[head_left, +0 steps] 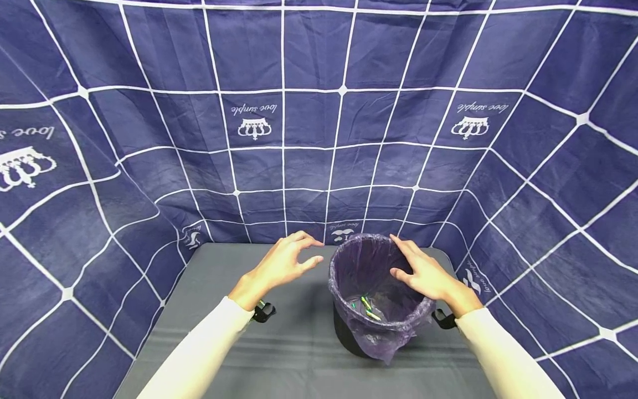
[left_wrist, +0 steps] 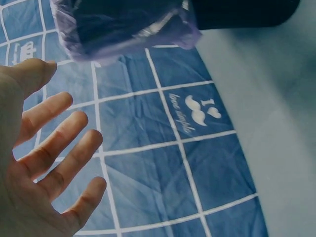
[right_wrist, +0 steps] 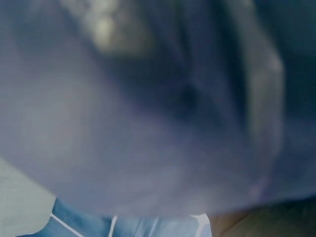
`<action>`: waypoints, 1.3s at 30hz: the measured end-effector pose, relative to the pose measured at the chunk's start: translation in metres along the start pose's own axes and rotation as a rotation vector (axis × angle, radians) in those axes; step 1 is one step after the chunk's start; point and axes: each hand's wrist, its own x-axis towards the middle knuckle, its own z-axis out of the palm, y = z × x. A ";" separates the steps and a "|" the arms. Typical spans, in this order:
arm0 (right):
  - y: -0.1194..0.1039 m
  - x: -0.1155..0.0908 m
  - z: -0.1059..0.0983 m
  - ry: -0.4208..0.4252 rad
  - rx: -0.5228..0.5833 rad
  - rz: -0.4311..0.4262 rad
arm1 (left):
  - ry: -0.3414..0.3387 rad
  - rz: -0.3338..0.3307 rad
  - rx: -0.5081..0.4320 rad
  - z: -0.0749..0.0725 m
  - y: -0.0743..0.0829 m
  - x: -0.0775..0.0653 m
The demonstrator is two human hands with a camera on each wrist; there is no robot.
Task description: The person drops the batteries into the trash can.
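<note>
A dark trash bin lined with a translucent purple bag [head_left: 369, 332] stands on the grey surface, the bag folded over its rim. Inside, at the bottom, lie several small green and yellow pieces [head_left: 366, 304]. My right hand [head_left: 423, 274] is at the bin's right rim, fingers extended and thumb over the opening; the purple liner [right_wrist: 148, 148] fills most of the right wrist view, blurred. To the left of the bin my left hand [head_left: 286, 260] hovers, fingers relaxed and apart. The left wrist view shows that hand [left_wrist: 49, 163] holding nothing, below the liner's edge [left_wrist: 133, 39].
Blue cloth with white grid lines [head_left: 309, 122] rises behind the table and along both sides. The grey tabletop [head_left: 279, 354] extends left of the bin and in front of it. A dark strap [head_left: 264, 312] sits at the left wrist, another [head_left: 443, 319] at the right.
</note>
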 end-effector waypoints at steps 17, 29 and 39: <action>-0.001 0.001 0.001 0.004 0.008 0.007 | 0.014 -0.122 -0.044 0.020 -0.056 -0.054; -0.002 0.000 0.001 0.013 0.011 0.006 | 0.049 -0.241 -0.015 0.030 -0.106 -0.108; 0.002 0.000 0.002 0.013 0.014 0.004 | 0.142 -0.286 0.039 0.036 -0.148 -0.163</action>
